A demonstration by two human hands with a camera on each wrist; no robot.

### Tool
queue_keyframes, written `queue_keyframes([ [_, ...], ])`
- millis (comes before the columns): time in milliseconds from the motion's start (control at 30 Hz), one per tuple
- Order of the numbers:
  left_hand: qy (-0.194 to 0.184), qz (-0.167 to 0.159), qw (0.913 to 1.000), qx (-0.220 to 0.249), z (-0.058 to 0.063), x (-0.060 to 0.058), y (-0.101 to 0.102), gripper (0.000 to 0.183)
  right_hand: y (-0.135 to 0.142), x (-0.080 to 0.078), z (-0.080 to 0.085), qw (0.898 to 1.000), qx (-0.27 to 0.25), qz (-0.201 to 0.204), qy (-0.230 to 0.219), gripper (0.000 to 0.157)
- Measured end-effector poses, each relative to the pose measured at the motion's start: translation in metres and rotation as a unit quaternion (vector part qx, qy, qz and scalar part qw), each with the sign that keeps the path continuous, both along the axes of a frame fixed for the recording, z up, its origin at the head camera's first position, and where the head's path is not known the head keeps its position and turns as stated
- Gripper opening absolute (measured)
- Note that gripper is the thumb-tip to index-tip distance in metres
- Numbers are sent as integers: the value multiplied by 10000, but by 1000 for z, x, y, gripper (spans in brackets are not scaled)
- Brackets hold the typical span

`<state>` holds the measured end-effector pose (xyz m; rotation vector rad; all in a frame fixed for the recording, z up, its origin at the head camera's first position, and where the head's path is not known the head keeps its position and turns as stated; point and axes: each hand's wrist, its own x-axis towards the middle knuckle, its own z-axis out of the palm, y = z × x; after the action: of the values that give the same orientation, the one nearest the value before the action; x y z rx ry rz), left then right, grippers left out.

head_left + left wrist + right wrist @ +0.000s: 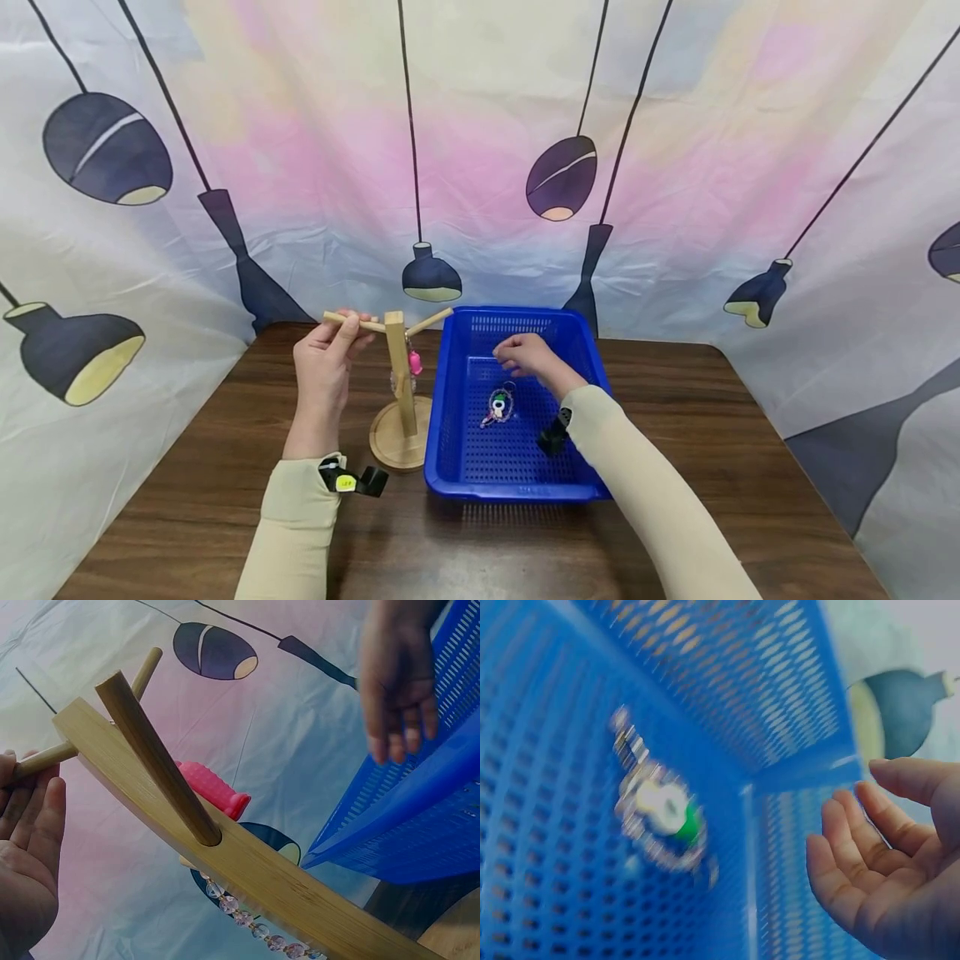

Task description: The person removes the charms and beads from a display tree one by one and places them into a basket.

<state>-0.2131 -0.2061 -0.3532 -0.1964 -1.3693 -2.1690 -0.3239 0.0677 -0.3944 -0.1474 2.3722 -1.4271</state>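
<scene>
My left hand (324, 367) pinches the left peg of a wooden hanging stand (398, 358) between thumb and fingers. From the stand hangs a pink charm (415, 362), bright and ridged in the left wrist view. A string of clear and pinkish beads (259, 931) also shows behind the post there. Over the blue plastic basket (517, 492) is my right hand (531, 356), its fingers loosely bent with nothing in them. On the basket floor lies a beaded keychain (500, 405) with a white and green figure in its loop, blurred in the right wrist view.
The stand's round base (386, 442) rests on a dark wood table (690, 433), close against the basket's left side. Behind the table hangs a cloth backdrop (480, 125) printed with lamps. Small cameras are strapped at both wrists.
</scene>
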Motion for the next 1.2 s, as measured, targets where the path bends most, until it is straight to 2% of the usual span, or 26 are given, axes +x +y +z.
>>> queue_keyframes([
  [167,79,-4,10000,1,2,-2,0,15,-7,8,24,9974,-690,154,134,35],
  [333,155,6,9999,11,4,-3,1,16,-12,17,43,9905,-1291,323,356,43],
  [567,173,-27,9998,-9,3,-3,2,16,-23,33,64,9772,-2001,311,635,40],
  [800,191,-38,9998,-31,2,-4,1,14,-36,44,78,9700,-2218,395,916,37],
  [1200,89,-14,10000,-13,1,-1,0,15,-51,51,83,9662,-2337,406,1009,31],
])
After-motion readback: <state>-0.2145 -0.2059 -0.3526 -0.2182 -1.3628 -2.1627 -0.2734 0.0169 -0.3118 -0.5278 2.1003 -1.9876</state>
